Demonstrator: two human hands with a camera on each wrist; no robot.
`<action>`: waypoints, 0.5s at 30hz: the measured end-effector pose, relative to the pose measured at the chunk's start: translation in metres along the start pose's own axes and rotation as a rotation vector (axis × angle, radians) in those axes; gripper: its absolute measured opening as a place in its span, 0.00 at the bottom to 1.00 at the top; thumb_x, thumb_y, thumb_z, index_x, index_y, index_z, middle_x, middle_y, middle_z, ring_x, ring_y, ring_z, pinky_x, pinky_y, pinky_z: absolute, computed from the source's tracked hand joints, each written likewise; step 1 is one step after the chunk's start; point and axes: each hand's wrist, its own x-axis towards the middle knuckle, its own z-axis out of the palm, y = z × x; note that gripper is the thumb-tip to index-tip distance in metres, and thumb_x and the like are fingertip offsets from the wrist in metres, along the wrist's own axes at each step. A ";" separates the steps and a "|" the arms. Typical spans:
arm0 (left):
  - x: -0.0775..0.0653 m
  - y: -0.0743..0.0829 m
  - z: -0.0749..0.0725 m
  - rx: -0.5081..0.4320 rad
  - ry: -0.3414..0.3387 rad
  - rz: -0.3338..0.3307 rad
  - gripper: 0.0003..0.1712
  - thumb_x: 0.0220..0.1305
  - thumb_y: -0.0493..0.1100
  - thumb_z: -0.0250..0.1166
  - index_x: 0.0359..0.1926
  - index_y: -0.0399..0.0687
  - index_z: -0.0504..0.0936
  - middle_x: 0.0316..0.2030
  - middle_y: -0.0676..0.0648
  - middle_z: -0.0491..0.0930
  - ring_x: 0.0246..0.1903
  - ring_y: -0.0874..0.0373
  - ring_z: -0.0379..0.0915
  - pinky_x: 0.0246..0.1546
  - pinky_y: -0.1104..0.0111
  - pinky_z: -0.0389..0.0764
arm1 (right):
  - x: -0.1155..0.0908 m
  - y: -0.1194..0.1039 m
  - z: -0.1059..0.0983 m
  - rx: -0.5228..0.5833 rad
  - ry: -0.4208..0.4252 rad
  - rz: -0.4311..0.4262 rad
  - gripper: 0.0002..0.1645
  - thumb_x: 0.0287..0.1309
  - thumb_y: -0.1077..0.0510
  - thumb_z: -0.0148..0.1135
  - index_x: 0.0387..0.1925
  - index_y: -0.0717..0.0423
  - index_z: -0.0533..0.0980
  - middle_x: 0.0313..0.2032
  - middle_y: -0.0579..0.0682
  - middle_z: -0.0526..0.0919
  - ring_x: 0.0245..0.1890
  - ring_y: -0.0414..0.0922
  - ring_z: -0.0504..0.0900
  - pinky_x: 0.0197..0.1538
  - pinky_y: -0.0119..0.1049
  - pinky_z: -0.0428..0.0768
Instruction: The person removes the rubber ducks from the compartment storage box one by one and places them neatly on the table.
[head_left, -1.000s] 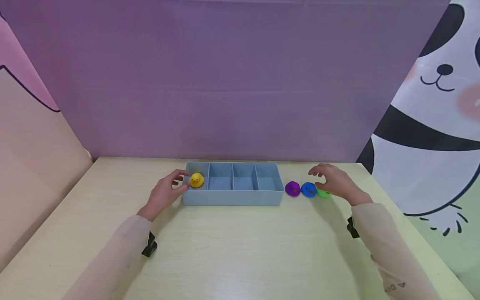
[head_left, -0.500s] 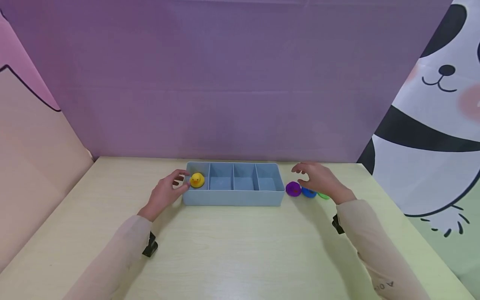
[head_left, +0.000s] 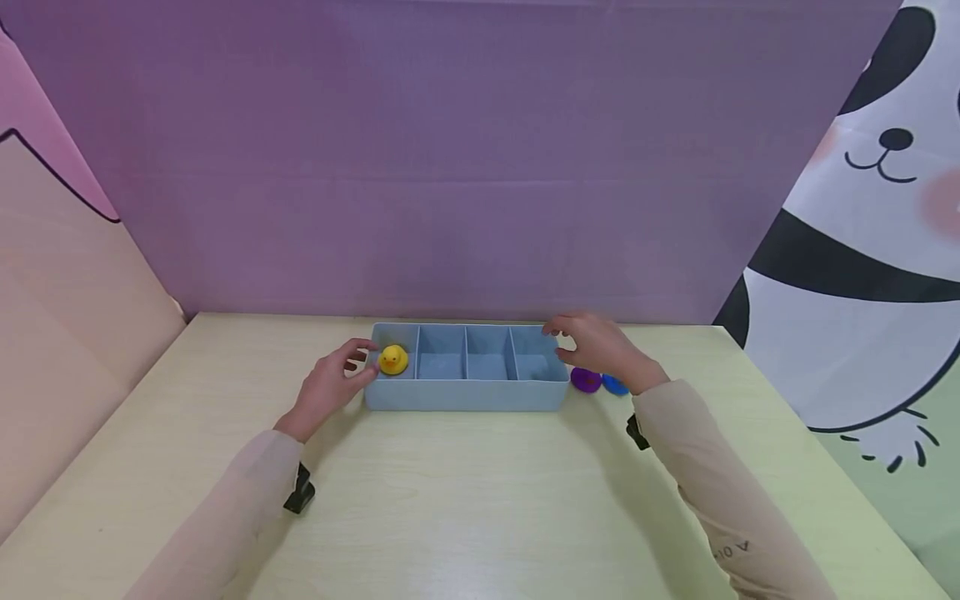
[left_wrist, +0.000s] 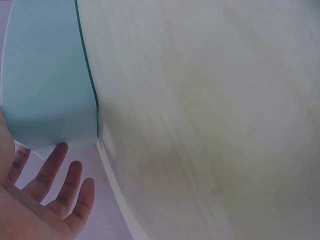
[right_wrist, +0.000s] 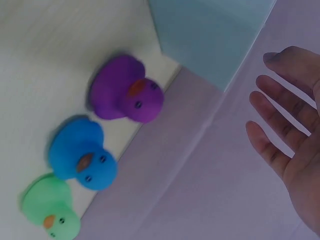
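Note:
A pale blue box (head_left: 468, 396) with several compartments in a row stands on the table. In its leftmost compartment sits a yellow toy duck (head_left: 393, 360). My left hand (head_left: 325, 389) is at the box's left end, relaxed fingers touching it there; the thumb is out of sight in the left wrist view. Over the rightmost compartment hovers my right hand (head_left: 597, 346), fingers spread and holding nothing. A purple duck (head_left: 586, 380) and a blue duck (head_left: 616, 384) lie right of the box, partly covered by that hand in the head view. The right wrist view adds a green duck (right_wrist: 50, 207).
The pale wooden table (head_left: 450, 500) extends in front of the box. A purple cloth backdrop (head_left: 450, 167) rises close behind the box. On the right is a wall with a panda print (head_left: 862, 358).
My right hand has moved left from above the green and blue ducks to over the box's right end, carrying nothing. The left hand, box and ducks have stayed put.

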 end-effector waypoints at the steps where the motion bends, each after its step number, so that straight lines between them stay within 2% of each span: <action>1: 0.000 0.000 0.000 0.000 0.000 -0.003 0.23 0.62 0.51 0.56 0.58 0.56 0.69 0.53 0.42 0.74 0.50 0.45 0.71 0.46 0.51 0.73 | 0.002 -0.003 0.000 0.000 0.004 -0.013 0.17 0.47 0.61 0.65 0.43 0.54 0.77 0.41 0.50 0.81 0.41 0.47 0.78 0.41 0.43 0.79; 10: 0.001 0.003 0.001 -0.005 -0.004 -0.002 0.22 0.62 0.50 0.56 0.57 0.55 0.69 0.53 0.41 0.74 0.50 0.45 0.71 0.47 0.51 0.73 | 0.021 -0.026 0.008 -0.010 0.026 -0.115 0.17 0.46 0.62 0.65 0.43 0.54 0.78 0.42 0.48 0.82 0.41 0.47 0.80 0.37 0.42 0.79; 15: 0.001 0.003 0.002 -0.004 -0.002 -0.003 0.22 0.62 0.50 0.56 0.57 0.55 0.69 0.53 0.41 0.75 0.50 0.45 0.71 0.47 0.51 0.73 | 0.032 -0.042 0.013 -0.022 -0.014 -0.136 0.18 0.49 0.60 0.64 0.46 0.52 0.77 0.44 0.48 0.80 0.44 0.46 0.79 0.42 0.41 0.79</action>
